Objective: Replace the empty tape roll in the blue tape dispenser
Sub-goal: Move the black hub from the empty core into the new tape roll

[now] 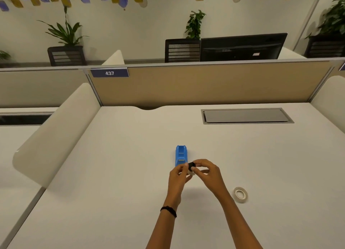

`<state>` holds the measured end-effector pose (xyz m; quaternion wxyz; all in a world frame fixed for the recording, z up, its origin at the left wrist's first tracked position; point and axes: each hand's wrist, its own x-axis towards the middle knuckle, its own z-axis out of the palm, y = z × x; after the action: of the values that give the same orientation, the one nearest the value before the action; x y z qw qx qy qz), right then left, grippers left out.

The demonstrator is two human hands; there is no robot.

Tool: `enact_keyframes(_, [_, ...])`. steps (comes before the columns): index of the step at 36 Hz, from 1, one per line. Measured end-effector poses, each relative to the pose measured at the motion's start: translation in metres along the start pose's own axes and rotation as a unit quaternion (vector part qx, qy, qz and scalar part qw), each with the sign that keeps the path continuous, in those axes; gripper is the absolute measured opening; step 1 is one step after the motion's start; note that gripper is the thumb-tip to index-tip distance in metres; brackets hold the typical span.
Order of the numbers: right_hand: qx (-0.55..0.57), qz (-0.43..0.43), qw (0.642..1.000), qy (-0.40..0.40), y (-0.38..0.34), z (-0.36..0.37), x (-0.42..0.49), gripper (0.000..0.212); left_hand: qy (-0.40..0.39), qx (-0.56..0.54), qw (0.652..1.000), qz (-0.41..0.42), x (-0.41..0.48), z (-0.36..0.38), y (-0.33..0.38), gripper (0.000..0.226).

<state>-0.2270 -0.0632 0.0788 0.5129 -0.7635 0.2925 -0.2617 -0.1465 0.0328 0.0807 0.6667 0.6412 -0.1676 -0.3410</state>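
both forearms come up from the near edge of the desk (pixel 130 174), a black band (pixel 168 210) round the left wrist. left hand (pixel 178 176) & right hand (pixel 209 172) meet just above the desk mid-way across, fingers pinched in narrow around a small black core (pixel 191 166) w/ a bit of whitish ring (pixel 191 173) under it, prob the empty roll, too small to be sure. both hands have hold of it; can't tell which grips which part.

blue tape dispenser (pixel 181 154) sits flat on the desk right behind the hands, lengthwise toward the far edge, its near end touching or just hidden by the left fingers. its cradle looks open on top.

new tape roll (pixel 240 194) lies flat on the desk to the right of the right forearm, apart from it, nearer the near edge than the dispenser.

grey cable hatch (pixel 246 115) is set into the desk by the far right corner. tan partition (pixel 205 84) runs along the far edge w/ a blue tag (pixel 109 73) reading 437. white side divider (pixel 56 133) stands along the left edge.
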Motion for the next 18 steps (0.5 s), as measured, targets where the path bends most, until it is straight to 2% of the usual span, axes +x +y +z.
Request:
enact_keyframes(3, [-0.009, -0.006, 1.0, -0.01, 0.003, -0.001, 0.001, 0.02, -0.007, 0.014, 1.0, -0.009, 0.003, 0.001, -0.001, 0.013])
enact_keyframes(8, [-0.022, -0.005, 0.999, -0.028, 0.009, 0.0, 0.006, 0.025, -0.006, 0.024, 1.0, -0.018, 0.01, 0.0, -0.006, 0.019])
enact_keyframes(12, [-0.028, -0.001, 0.998, -0.056, 0.016, 0.0, 0.011, 0.024, -0.012, 0.005, 1.0, -0.014, 0.013, 0.0, -0.007, 0.01])
enact_keyframes(18, [-0.027, 0.013, 0.998, -0.062, 0.029, 0.003, 0.021, 0.025, -0.013, 0.009, 1.0, -0.021, 0.025, 0.001, -0.01, 0.021])
